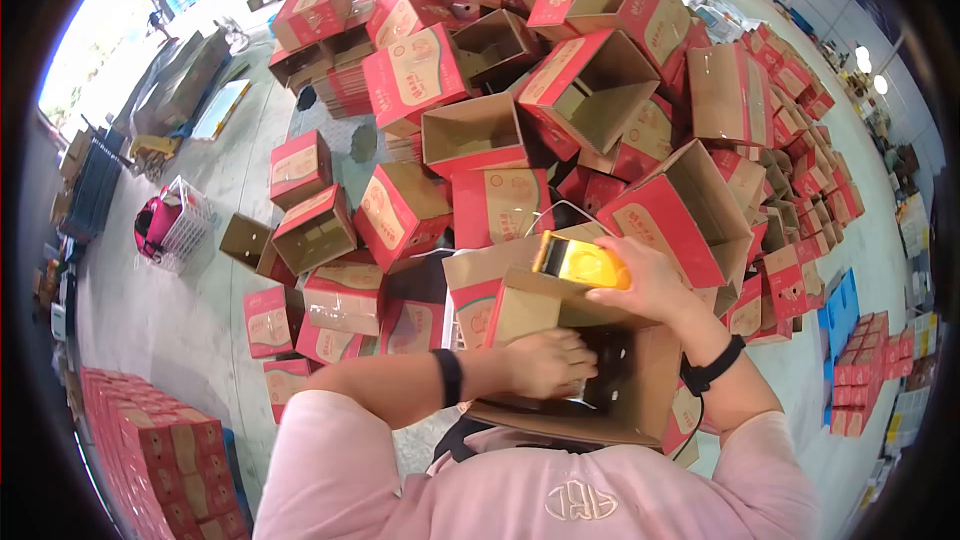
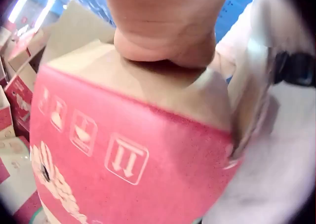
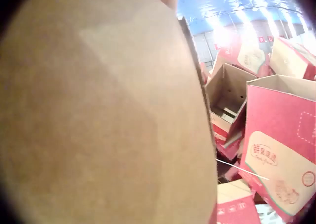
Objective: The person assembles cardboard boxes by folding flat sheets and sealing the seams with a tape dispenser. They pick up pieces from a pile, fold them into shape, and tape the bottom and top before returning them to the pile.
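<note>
An open red and brown carton (image 1: 640, 380) is held up against the person's body in the head view. Over its near left flap lies the left hand (image 1: 548, 364), fingers bent loosely down at the opening; their tips are unclear. In the left wrist view that hand (image 2: 165, 29) rests on the brown top of the carton (image 2: 128, 150). The right hand (image 1: 648, 280) grips a yellow tape dispenser (image 1: 590, 264) above the carton's far edge. A brown cardboard panel (image 3: 108, 115) fills much of the right wrist view and hides the dispenser.
A large heap of red cartons (image 1: 500, 205), many open, lies beyond the hands. Stacked red cartons (image 1: 170, 450) stand at the lower left, and more (image 1: 860, 370) at the right. A white basket (image 1: 185, 230) with a pink bag stands on the floor (image 1: 230, 290) at left.
</note>
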Demonstrator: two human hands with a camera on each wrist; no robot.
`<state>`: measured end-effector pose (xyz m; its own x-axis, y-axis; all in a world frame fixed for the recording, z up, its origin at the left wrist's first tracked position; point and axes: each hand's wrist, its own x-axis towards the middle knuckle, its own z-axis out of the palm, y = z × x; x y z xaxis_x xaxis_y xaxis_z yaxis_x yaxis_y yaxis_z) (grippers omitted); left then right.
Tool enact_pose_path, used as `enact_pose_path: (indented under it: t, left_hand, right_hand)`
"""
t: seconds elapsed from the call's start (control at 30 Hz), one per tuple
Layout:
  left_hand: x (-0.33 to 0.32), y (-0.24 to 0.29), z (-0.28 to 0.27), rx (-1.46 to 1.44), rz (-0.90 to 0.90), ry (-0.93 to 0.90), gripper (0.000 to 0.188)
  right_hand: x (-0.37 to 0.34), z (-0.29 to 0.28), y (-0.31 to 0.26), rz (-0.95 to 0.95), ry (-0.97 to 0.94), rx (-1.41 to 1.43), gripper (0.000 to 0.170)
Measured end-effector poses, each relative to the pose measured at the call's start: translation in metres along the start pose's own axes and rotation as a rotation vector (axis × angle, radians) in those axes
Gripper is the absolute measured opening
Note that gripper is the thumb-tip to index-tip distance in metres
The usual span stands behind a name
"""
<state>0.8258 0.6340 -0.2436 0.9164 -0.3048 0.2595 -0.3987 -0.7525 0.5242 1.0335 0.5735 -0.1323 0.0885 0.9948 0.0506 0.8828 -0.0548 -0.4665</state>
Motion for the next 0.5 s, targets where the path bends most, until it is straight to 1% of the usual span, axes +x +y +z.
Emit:
enact_pose_path:
  t: [0.03,0.07,0.1,0.17,0.2,0.23,0.27,0.3,0.33,0.37,0.43,0.5]
  left_hand:
    - [0.002,-0.004,0.004,0.045,-0.060,-0.235,0.036]
    - [0.011,-0.014,0.008,0.103,-0.288,-0.976,0.045]
    - [0.007,-0.015,0.006,-0.145,-0.314,-0.814,0.053]
    - [0.023,0.006,0.005,-0.061,-0.020,-0.066,0.058]
    - [0.053,0.026,-0.013,-0.033,0.132,0.098,0.060]
    - [0.088,0.038,-0.028,0.000,0.285,0.267,0.062]
    - [0.105,0.036,-0.020,-0.003,0.290,0.257,0.062]
    - [0.118,0.034,-0.016,0.029,0.301,0.171,0.064]
    - [0.125,0.031,-0.011,0.062,0.308,0.091,0.066]
    - [0.120,0.027,-0.007,0.059,0.307,0.089,0.066]
    - [0.082,0.023,-0.021,0.010,0.191,-0.088,0.066]
    - [0.028,-0.007,0.008,-0.040,0.018,-0.213,0.065]
  right_hand:
    - [-0.007,-0.010,0.004,0.002,0.012,-0.003,0.071]
    - [-0.021,-0.025,0.010,0.074,0.065,0.068,0.068]
    - [-0.036,-0.038,0.019,0.149,0.124,0.140,0.066]
    - [-0.064,-0.045,0.048,0.262,0.260,0.609,0.063]
    - [-0.073,-0.039,0.063,0.242,0.324,0.661,0.058]
    - [-0.076,-0.035,0.065,0.254,0.326,0.665,0.058]
    - [-0.075,-0.032,0.064,0.278,0.356,0.719,0.056]
    - [-0.075,-0.030,0.065,0.301,0.384,0.772,0.053]
    - [-0.074,-0.036,0.067,0.266,0.404,0.768,0.050]
    - [-0.075,-0.048,0.067,0.248,0.457,0.759,0.051]
    - [-0.076,-0.081,0.066,0.260,0.564,0.817,0.050]
    - [-0.069,-0.100,0.058,0.287,0.573,0.928,0.050]
